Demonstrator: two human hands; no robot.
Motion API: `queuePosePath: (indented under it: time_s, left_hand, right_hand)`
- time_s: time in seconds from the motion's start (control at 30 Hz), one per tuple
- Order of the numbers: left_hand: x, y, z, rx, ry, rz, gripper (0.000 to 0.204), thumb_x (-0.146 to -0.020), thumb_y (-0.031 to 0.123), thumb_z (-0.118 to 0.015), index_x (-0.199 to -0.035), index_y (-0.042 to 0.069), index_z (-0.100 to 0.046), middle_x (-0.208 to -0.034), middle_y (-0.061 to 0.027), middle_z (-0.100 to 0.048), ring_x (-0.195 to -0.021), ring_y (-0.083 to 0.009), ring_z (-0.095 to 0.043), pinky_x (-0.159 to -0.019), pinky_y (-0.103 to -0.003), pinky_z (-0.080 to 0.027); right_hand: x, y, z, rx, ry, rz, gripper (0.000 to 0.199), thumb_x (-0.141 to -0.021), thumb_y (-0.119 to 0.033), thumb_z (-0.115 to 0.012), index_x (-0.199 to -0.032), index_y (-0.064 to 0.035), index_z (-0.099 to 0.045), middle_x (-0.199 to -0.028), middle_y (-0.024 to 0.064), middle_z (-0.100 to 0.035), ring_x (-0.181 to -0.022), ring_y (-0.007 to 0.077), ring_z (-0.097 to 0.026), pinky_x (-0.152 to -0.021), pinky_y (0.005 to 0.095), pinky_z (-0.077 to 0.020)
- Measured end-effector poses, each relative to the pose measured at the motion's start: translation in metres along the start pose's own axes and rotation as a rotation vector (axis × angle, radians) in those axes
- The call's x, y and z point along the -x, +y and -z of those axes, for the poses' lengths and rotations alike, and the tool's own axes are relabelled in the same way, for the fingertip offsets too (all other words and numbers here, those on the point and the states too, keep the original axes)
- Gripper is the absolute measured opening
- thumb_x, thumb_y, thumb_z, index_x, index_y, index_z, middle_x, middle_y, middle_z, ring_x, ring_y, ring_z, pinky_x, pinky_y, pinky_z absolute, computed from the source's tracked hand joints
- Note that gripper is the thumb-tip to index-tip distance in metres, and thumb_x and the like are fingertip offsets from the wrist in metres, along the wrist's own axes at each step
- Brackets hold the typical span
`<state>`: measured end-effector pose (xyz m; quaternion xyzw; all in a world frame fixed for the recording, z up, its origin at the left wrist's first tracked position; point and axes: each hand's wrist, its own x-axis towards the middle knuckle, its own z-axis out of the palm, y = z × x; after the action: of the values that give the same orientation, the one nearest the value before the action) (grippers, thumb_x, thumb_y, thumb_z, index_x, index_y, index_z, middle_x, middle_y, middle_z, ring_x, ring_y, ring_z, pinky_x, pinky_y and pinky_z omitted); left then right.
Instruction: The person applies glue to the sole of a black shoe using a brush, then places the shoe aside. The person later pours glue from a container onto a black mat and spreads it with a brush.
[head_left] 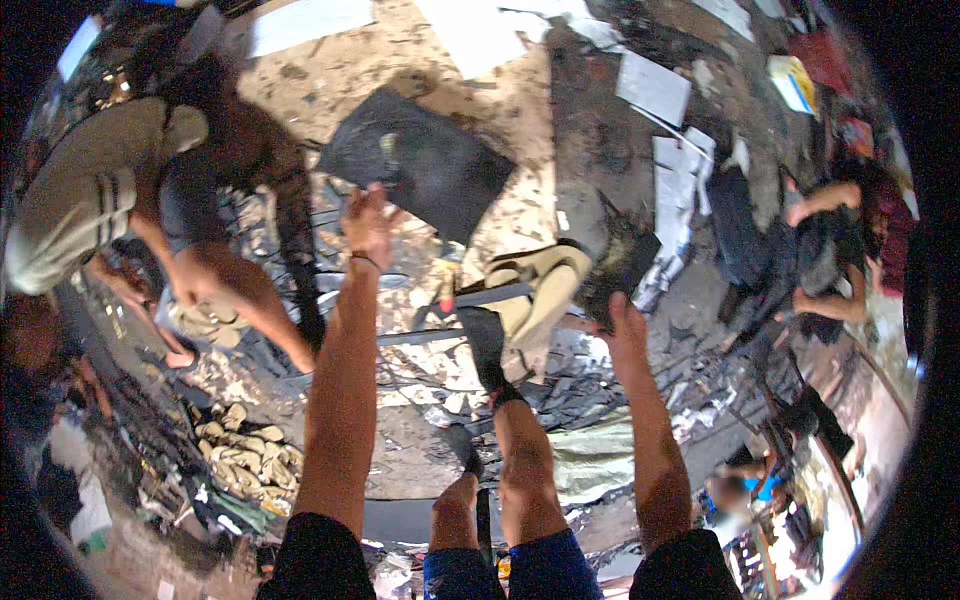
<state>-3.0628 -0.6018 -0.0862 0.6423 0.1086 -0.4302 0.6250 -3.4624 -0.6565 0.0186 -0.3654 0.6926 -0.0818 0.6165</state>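
Observation:
My left hand point(368, 228) reaches forward at the near left edge of a black sheet point(420, 160), its fingers stretched out. Whether the fingertips touch the sheet is too blurred to tell. To the right, my right hand point(622, 330) is closed at the near end of a dark, blurred piece of material point(625, 258). Between my hands lie tan footwear soles point(545, 290), partly overlapping, with a dark strip point(492, 295) across them. My foot in a black sandal point(486, 345) is just in front of these soles.
A co-worker point(85, 200) bends over at the left; another person point(840, 235) sits at the right. A pile of tan soles point(245, 455) lies at lower left. White sheets point(655, 88) and dark scraps point(420, 385) cover the ground; a pale green cloth point(595, 460) is beside my leg.

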Motion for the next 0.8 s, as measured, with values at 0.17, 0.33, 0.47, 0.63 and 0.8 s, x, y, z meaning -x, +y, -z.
queuePosePath:
  time_s: [0.17, 0.33, 0.47, 0.63, 0.8]
  left_hand:
    - [0.088, 0.013, -0.010, -0.900, -0.133, -0.586, 0.062, -0.098, 0.024, -0.062, -0.147, -0.001, -0.034, -0.143, -0.0233, -0.048, -0.133, -0.0329, -0.046, -0.110, -0.041, -0.038]
    - [0.207, 0.051, -0.034, -0.470, -0.568, -0.060, 0.057, -0.099, 0.033, -0.061, -0.138, -0.006, -0.047, -0.138, -0.0190, -0.054, -0.126, -0.0261, -0.054, -0.110, -0.038, -0.039]
    - [0.221, 0.089, -0.021, -0.117, -0.654, 0.349, 0.049, -0.097, 0.045, -0.061, -0.118, 0.002, -0.067, -0.105, -0.0055, -0.070, -0.102, -0.0128, -0.062, -0.089, -0.029, -0.046]
    - [0.293, 0.078, 0.080, 0.191, -0.247, 0.274, 0.037, -0.099, 0.038, -0.059, -0.113, 0.004, -0.063, -0.078, 0.0003, -0.060, -0.073, -0.0156, -0.059, -0.076, -0.030, -0.049]
    - [0.447, -0.024, 0.274, 0.385, 0.358, 0.120, 0.024, -0.100, 0.024, -0.054, -0.109, 0.007, -0.068, -0.067, 0.0035, -0.045, -0.053, -0.0096, -0.040, -0.047, -0.027, -0.035]
  right_hand:
    - [0.036, -0.022, -0.014, 0.293, -0.104, 0.249, 0.052, -0.101, -0.049, -0.050, -0.113, -0.0001, -0.060, -0.092, 0.0093, -0.067, -0.075, 0.0194, -0.064, -0.068, 0.0363, -0.0529]
    - [0.120, -0.045, -0.031, 0.330, -0.300, 0.108, 0.047, -0.100, -0.045, -0.051, -0.114, -0.0015, -0.061, -0.095, 0.0135, -0.068, -0.087, 0.0229, -0.066, -0.077, 0.0380, -0.0526]
    - [0.196, -0.042, -0.045, 0.484, -0.493, 0.111, 0.046, -0.098, -0.042, -0.055, -0.123, -0.0041, -0.061, -0.112, 0.0187, -0.068, -0.100, 0.0309, -0.067, -0.089, 0.0432, -0.0511]
    - [0.277, -0.009, -0.041, 0.628, -0.649, 0.216, 0.045, -0.101, -0.039, -0.056, -0.128, -0.0023, -0.057, -0.101, 0.0107, -0.068, -0.088, 0.0155, -0.059, -0.082, 0.0331, -0.0491]
    - [0.334, 0.027, -0.011, 1.004, -0.904, 0.373, 0.044, -0.102, -0.034, -0.052, -0.134, -0.0023, -0.053, -0.104, 0.0095, -0.068, -0.087, 0.0178, -0.060, -0.080, 0.0368, -0.0487]
